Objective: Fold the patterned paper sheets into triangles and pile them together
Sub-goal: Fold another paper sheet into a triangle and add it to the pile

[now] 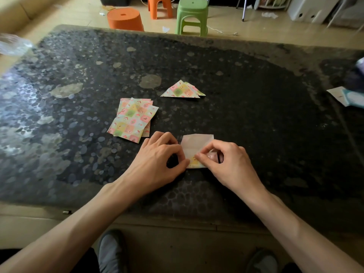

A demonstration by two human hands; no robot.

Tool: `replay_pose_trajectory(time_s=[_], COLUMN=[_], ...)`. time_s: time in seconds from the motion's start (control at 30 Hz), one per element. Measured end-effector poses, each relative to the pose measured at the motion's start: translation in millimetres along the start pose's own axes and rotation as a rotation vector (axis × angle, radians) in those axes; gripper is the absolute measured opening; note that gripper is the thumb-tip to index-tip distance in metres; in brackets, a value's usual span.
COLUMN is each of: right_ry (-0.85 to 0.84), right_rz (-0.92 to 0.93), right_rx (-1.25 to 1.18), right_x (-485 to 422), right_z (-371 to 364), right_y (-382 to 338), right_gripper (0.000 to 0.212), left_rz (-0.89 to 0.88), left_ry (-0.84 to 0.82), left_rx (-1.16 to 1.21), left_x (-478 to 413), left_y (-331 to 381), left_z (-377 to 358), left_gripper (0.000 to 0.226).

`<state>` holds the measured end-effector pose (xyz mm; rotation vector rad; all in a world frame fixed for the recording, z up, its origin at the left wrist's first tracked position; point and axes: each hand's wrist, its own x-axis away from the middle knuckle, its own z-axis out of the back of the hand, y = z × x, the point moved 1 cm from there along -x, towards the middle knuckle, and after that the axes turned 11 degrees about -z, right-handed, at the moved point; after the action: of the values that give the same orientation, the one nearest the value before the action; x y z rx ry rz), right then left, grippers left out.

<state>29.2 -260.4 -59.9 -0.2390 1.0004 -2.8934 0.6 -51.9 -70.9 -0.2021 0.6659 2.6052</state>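
Near the surface's [59,79] front edge, both hands pinch one paper sheet [197,143]: left hand [157,160] grips its left edge, right hand [224,162] the turned-up corner. Thin, limp paper probably creases easily; corners seem safest holds.

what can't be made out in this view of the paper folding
Head view only.
Sheet being folded: near half hidden under the left hand and right hand, which pinch it; fold shape unclear.
Stack of flat sheets: overlapping, count unclear.
Pile of triangles: top one covers the rest.
Clear object: blurred, cut by left edge.
Dark object: blurred, cut by right edge.
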Motion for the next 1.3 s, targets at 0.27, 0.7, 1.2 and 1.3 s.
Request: replay_pose_trajectory(time_s=[0.27,0.7,1.2,1.3], right_ry=[-0.057,0.006,-0.001,-0.005], right_rz=[-0.014,-0.012,-0.02,-0.023], right_rx=[-0.041,-0.045,-0.067,-0.069], right_x=[-0.3,1.0,0.8,1.0], right_z=[10.7,7.9,7.7,7.8], right_y=[5.5,0.7,-0.8,-1.5], right_gripper=[0.008,0.005,0.006,0.007], left_rz=[0.009,0.012,0.017,-0.064], left_ry=[-0.004,-0.004,0.001,-0.009], left_rx=[-0.002,0.032,-0.049,-0.077], left_x=[0.2,1.6,1.0,-0.6], left_y=[-3.4,-2.3,-6.6,-5.6], left_z=[-2.7,-0.9,1.7,2.4], left_gripper=[0.038,0.02,0.044,0.042])
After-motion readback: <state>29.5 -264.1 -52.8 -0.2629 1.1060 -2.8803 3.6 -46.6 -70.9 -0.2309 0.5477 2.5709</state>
